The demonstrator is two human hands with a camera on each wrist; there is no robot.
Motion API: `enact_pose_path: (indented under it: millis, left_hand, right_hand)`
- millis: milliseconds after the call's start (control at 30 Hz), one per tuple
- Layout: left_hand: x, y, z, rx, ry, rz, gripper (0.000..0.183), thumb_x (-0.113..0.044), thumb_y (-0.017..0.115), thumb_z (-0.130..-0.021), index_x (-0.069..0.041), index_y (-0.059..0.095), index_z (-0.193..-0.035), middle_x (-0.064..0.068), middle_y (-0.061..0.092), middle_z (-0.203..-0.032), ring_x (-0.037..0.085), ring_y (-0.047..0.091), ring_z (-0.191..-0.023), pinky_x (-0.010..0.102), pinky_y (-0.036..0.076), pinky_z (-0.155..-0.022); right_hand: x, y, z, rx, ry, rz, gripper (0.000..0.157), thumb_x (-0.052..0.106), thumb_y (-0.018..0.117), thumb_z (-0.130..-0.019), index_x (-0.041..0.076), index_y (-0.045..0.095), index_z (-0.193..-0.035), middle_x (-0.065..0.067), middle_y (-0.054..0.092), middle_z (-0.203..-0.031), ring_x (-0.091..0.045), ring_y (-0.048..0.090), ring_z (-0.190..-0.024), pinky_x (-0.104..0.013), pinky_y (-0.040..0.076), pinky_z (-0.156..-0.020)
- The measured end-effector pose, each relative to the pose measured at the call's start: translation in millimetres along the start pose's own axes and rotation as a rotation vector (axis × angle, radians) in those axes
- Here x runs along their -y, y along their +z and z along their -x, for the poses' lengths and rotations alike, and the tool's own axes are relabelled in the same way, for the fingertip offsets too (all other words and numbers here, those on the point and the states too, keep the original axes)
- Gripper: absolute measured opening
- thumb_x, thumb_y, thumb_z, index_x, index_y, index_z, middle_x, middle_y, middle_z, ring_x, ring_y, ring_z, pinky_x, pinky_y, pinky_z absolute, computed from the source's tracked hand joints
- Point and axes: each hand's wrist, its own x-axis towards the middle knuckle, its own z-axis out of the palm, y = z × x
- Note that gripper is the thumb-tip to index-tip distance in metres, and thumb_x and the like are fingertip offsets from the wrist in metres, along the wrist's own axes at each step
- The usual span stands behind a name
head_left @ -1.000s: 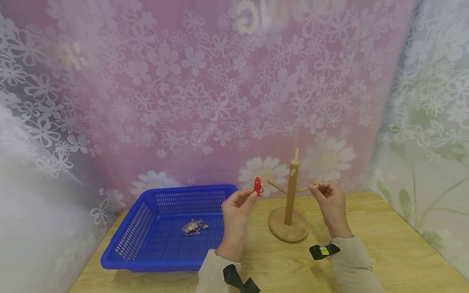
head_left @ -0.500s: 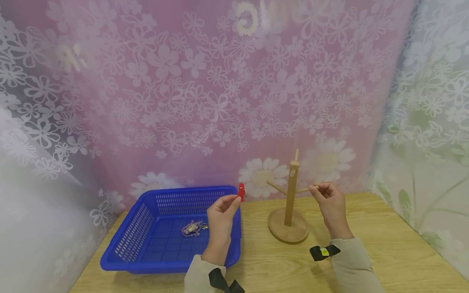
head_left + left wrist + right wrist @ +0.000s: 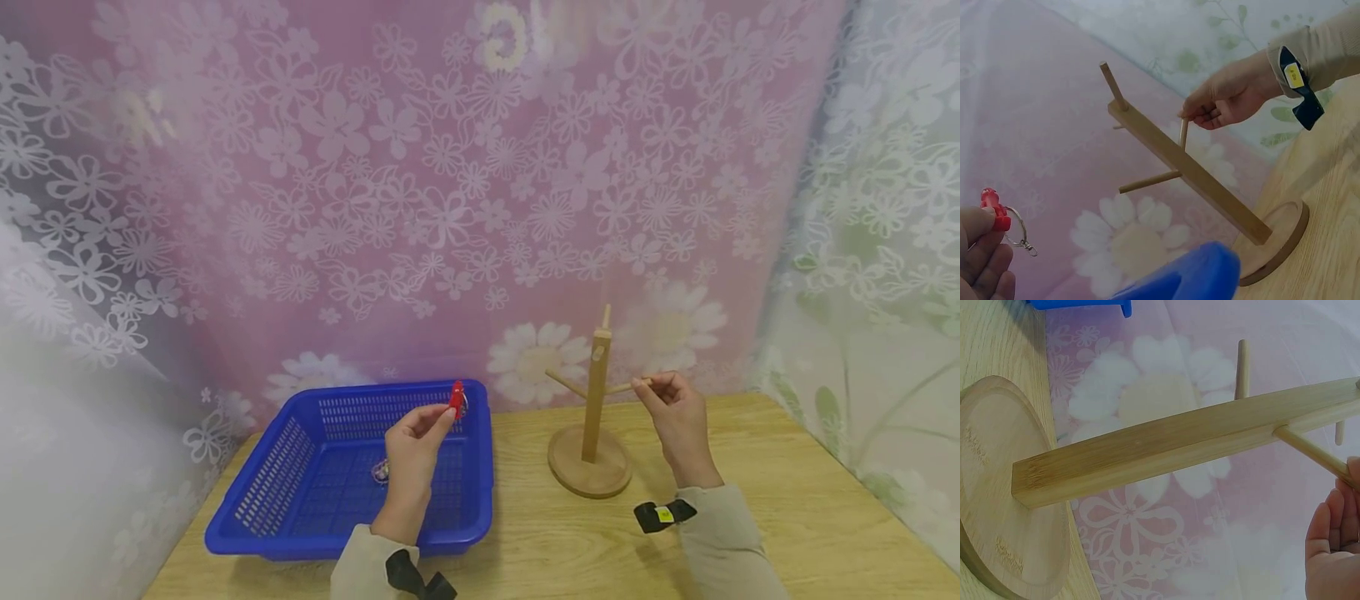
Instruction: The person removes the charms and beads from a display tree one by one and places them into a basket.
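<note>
My left hand point(image 3: 414, 450) pinches a small red figure keychain point(image 3: 457, 401) between thumb and fingers, over the right part of the blue basket point(image 3: 480, 533). In the left wrist view a metal ring point(image 3: 1018, 226) with a short chain hangs from the red figure. My right hand point(image 3: 675, 421) pinches the tip of a peg on a wooden stand point(image 3: 595, 408). The stand has a round base, an upright post and several slanted pegs, all bare. Inside the basket lies a pinkish beaded keychain point(image 3: 380, 472), partly hidden behind my left hand.
Basket and stand rest on a light wood-grain table point(image 3: 540, 542), the basket left of the stand. A pink floral curtain point(image 3: 420, 208) hangs right behind them. Black straps are on both sleeved wrists.
My left hand has moved left with the red figure keychain, from near the stand to over the basket. The right hand stays on the peg.
</note>
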Motion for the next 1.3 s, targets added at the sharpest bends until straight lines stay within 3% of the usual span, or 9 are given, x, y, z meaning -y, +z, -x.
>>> enact_pose_path:
  millis: [233, 433, 567, 767, 1067, 1300]
  left_hand:
    - [-2.1, -22.2, -10.4, 0.005, -0.035, -0.131, 0.021, -0.014, 0.074, -0.082, 0.002, 0.072, -0.095, 0.003, 0.071, -0.082, 0.007, 0.061, -0.076, 0.024, 0.047, -0.071]
    - [-0.5, -43.3, -21.3, 0.049, -0.07, -0.225, 0.022, -0.018, 0.073, -0.083, 0.0, 0.072, -0.096, 0.005, 0.071, -0.085, 0.011, 0.061, -0.08, 0.032, 0.048, -0.076]
    - [0.9, -55.8, -30.1, 0.073, -0.088, -0.295, 0.022, -0.019, 0.073, -0.084, -0.002, 0.072, -0.097, 0.004, 0.071, -0.086, 0.011, 0.061, -0.081, 0.032, 0.045, -0.075]
    - [3.6, -69.2, -42.0, 0.106, -0.09, -0.342, 0.022, -0.015, 0.072, -0.084, 0.002, 0.071, -0.097, 0.004, 0.07, -0.083, 0.012, 0.061, -0.078, 0.03, 0.046, -0.073]
    - [13.5, -88.3, -59.4, 0.142, -0.174, -0.397, 0.023, -0.015, 0.068, -0.087, 0.003, 0.07, -0.102, 0.009, 0.071, -0.09, 0.014, 0.064, -0.081, 0.025, 0.05, -0.069]
    - [17.0, -103.1, -70.1, 0.197, -0.238, -0.432, 0.028, -0.016, 0.066, -0.089, 0.004, 0.068, -0.108, 0.012, 0.067, -0.105, 0.017, 0.063, -0.091, 0.041, 0.051, -0.086]
  right_hand:
    - [-1, -0.1, -1, -0.003, 0.008, -0.001, 0.016, 0.013, 0.069, -0.087, 0.003, 0.058, -0.091, 0.012, 0.06, -0.08, -0.005, 0.055, -0.072, -0.014, 0.045, -0.064]
    - [-1, -0.2, -1, 0.001, 0.012, -0.013, 0.015, 0.013, 0.069, -0.086, 0.004, 0.058, -0.09, 0.011, 0.06, -0.08, -0.006, 0.055, -0.073, -0.014, 0.045, -0.064]
    - [0, -0.3, 0, 0.003, 0.012, -0.026, 0.013, 0.012, 0.069, -0.087, 0.005, 0.058, -0.089, 0.011, 0.06, -0.08, -0.005, 0.055, -0.072, -0.014, 0.045, -0.064]
    - [0, -0.2, -1, 0.005, 0.01, -0.008, 0.016, 0.014, 0.069, -0.087, 0.003, 0.058, -0.09, 0.011, 0.06, -0.08, -0.006, 0.055, -0.072, -0.014, 0.045, -0.063]
    - [-1, -0.1, -1, 0.011, 0.009, -0.058, 0.013, 0.011, 0.069, -0.086, 0.004, 0.058, -0.088, 0.01, 0.061, -0.079, -0.005, 0.055, -0.07, -0.014, 0.044, -0.062]
    - [-2, -0.3, -2, 0.01, 0.008, -0.062, 0.011, 0.01, 0.068, -0.087, 0.006, 0.059, -0.087, 0.01, 0.061, -0.08, -0.004, 0.055, -0.071, -0.013, 0.045, -0.063]
